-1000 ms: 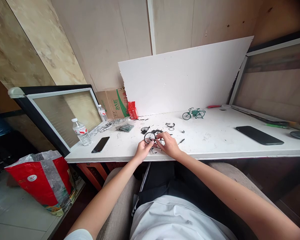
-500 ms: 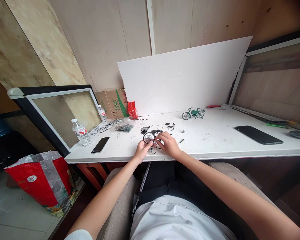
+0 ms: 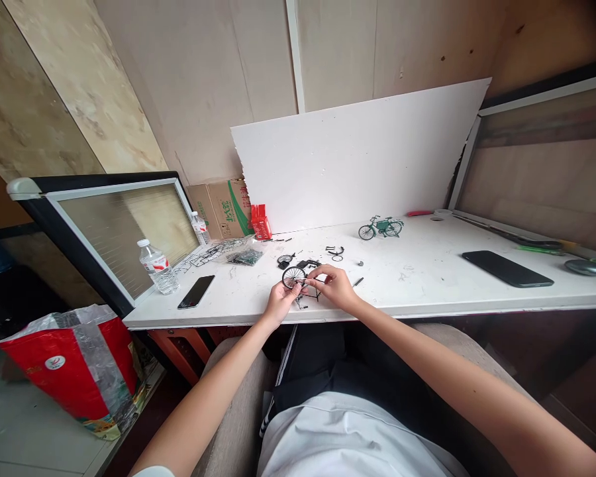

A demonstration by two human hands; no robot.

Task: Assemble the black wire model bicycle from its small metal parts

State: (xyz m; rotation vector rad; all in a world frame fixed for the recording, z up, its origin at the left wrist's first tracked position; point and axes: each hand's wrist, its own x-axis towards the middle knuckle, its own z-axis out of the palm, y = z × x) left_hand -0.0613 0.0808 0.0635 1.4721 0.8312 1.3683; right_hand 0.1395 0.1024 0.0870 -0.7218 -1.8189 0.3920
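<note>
Near the front edge of the white table (image 3: 427,278), my left hand (image 3: 279,303) and my right hand (image 3: 334,287) together hold a small black model bicycle assembly (image 3: 298,281). Its spoked wheel shows between my fingertips, with the thin frame below my right fingers. Loose black parts (image 3: 336,251) lie just beyond my hands. A finished green model bicycle (image 3: 380,227) stands farther back, apart from both hands.
A black phone (image 3: 196,291) and a water bottle (image 3: 153,266) lie at the left. Another black phone (image 3: 506,268) lies at the right. A parts bag (image 3: 245,256), red packet (image 3: 261,221) and cardboard box (image 3: 223,207) sit at the back. A red bag (image 3: 74,368) stands on the floor.
My hands have drawn the black bicycle assembly slightly nearer to the table's front edge. The view has tilted a little; the other things lie as before.
</note>
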